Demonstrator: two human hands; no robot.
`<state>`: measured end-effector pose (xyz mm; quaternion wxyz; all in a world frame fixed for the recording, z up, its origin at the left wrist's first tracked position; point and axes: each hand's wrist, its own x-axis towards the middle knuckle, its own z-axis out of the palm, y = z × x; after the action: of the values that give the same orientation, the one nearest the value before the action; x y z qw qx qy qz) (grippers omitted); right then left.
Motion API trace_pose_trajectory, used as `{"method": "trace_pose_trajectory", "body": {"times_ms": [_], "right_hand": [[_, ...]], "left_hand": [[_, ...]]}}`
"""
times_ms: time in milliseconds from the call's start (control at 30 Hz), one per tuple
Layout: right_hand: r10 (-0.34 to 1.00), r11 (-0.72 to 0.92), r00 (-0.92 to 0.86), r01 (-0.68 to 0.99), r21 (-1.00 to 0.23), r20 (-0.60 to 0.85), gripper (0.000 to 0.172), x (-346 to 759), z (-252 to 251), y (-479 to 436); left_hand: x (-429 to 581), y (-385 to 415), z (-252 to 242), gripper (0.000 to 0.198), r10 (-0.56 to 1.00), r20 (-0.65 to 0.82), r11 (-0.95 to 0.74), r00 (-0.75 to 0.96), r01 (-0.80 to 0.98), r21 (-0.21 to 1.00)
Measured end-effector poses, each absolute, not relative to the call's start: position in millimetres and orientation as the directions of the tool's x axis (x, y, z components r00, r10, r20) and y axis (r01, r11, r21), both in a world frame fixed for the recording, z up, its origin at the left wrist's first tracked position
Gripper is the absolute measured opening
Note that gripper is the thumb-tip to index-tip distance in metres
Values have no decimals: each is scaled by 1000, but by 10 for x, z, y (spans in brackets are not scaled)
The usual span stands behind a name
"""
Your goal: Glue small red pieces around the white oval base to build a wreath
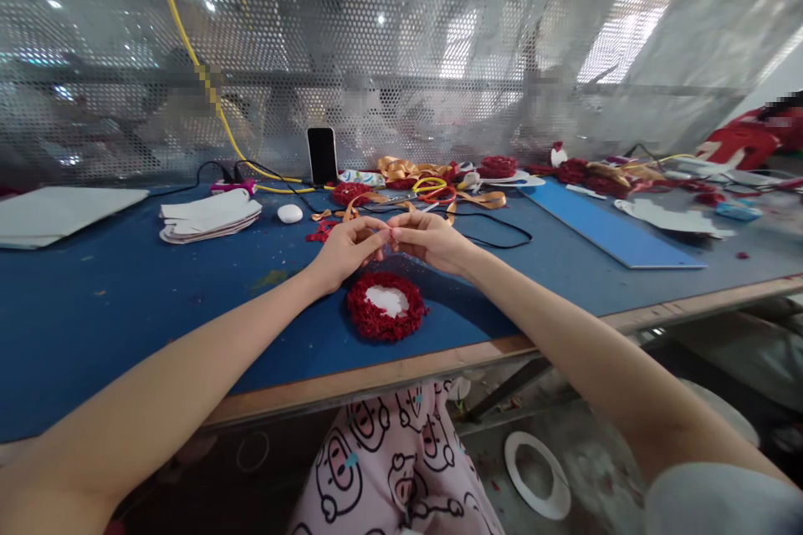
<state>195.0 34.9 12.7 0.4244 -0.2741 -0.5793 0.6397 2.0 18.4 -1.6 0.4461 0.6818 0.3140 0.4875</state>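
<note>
My left hand (349, 251) and my right hand (434, 241) meet fingertip to fingertip over the blue tabletop. Thumb and forefinger of each are pinched together, and whatever lies between them is too small to make out. Just below, close to the table's front edge, lies a dark red ruffled ring (357, 313) with a white centre (387, 301). Scraps of red trim (322, 231) lie beside my left hand. Behind the hands are a tan ribbon (480, 200) and scissors with orange-red handles (444, 195).
A phone (322, 155) stands upright against the perforated metal screen (376, 42). White cut pieces (210, 216) and a white oval object (289, 213) lie to the left. To the right are a blue board (608, 226), red material (590, 174) and a black cord (511, 244).
</note>
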Motion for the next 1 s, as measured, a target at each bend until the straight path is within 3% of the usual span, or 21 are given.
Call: {"method": "trace_pose_trajectory", "body": {"times_ms": [133,367,733,867,933,1000], "right_hand": [[875,93,-455,-181,-979,167,35,1929,117,346],[876,234,-401,-131,-963,268,28,1901,120,325],[849,212,-459,-155,-965,260,28,1900,176,272],[862,174,-444,-195,-965,245,28,1919,216,251],[869,169,-429,-207,-964,245,28,1935,240,248],[879,166,-410,-215,-962,243,29,1951,260,252]], "left_hand": [[12,204,-31,36,879,364,-374,308,-31,927],[-2,246,-57,39,913,320,-323,253,-34,946],[-23,267,-29,41,896,305,-330,322,23,944],[-122,269,76,38,852,266,-383,451,189,904],[-187,240,153,30,747,216,-495,629,310,812],[-231,199,213,35,658,136,-580,741,383,719]]}}
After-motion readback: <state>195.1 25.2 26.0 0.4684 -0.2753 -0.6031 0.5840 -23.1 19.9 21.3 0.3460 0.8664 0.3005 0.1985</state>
